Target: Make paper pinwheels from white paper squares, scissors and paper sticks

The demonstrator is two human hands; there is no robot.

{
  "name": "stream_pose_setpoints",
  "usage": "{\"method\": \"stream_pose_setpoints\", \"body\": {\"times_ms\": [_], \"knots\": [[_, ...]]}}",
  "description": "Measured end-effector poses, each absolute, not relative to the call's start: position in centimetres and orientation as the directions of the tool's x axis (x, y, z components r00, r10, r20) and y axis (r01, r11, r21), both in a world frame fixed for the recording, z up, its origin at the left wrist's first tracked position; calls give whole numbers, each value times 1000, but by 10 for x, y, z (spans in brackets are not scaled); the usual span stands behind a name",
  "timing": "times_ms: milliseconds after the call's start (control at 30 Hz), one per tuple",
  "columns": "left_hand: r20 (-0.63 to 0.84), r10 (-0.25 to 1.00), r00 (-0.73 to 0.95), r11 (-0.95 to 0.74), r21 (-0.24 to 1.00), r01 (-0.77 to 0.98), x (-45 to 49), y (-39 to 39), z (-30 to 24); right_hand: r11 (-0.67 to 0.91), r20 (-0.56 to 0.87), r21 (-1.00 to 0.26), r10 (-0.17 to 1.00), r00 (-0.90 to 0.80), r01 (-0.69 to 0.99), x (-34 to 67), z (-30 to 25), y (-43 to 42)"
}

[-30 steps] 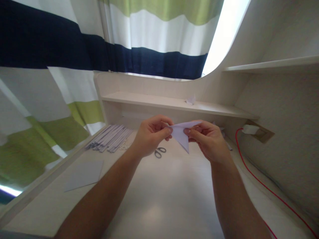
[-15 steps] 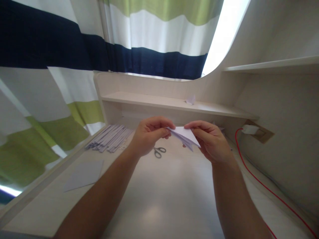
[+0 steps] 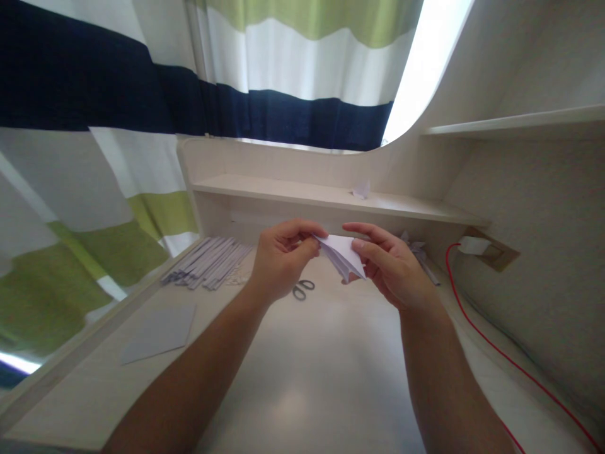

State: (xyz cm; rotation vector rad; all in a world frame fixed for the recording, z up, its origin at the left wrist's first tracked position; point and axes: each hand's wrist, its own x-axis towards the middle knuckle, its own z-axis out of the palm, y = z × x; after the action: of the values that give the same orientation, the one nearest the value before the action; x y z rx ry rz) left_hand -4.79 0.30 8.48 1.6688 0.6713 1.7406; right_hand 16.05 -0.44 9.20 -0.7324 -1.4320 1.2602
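A folded piece of white paper (image 3: pixel 341 251) with several layered flaps is held up above the desk between both hands. My left hand (image 3: pixel 288 255) pinches its left corner between thumb and fingers. On the other side, my right hand (image 3: pixel 390 261) grips the right part, its thumb on the near face and some fingers behind or below; the index finger is raised off the paper. Beneath the left hand lie scissors (image 3: pixel 302 290) with dark handles, their blades hidden by the hand.
Rolled or folded paper strips (image 3: pixel 208 261) lie in a row at the back left. A flat white paper sheet (image 3: pixel 161 334) rests nearer. A small folded paper piece (image 3: pixel 362 189) stands on the shelf (image 3: pixel 283 190). A red cable (image 3: pixel 491 343) runs from a white plug (image 3: pixel 474 245) along the right.
My right index finger has lifted off the paper's top edge, and the right thumb has come onto its near face. The paper has tilted, with its flaps now closer to the right fingers.
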Motion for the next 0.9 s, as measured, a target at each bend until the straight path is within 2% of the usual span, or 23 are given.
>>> {"method": "stream_pose_setpoints", "body": {"times_ms": [133,267,367,500,600,767,900], "knots": [[698,711,-87,-703,703,-106,-43,6,81,189,232,-971,890,-393,-144,159,92,-4],[732,671,-120,-742,659,-124,-44,8,78,185,245,-966,881,-405,-182,158,92,-3],[727,680,-91,-732,666,-143,-49,10,76,205,266,-959,891,-367,-197,159,91,-2],[701,710,59,-686,708,-167,-60,14,77,310,334,-942,902,-275,-127,161,91,-2],[674,726,137,-669,738,-89,-66,15,82,398,391,-917,896,-211,-11,161,92,-3],[635,743,210,-666,733,139,-66,10,90,478,431,-870,856,-284,121,157,93,-10],[661,715,228,-696,705,138,-65,9,89,517,452,-842,831,-324,153,154,93,-15]]}}
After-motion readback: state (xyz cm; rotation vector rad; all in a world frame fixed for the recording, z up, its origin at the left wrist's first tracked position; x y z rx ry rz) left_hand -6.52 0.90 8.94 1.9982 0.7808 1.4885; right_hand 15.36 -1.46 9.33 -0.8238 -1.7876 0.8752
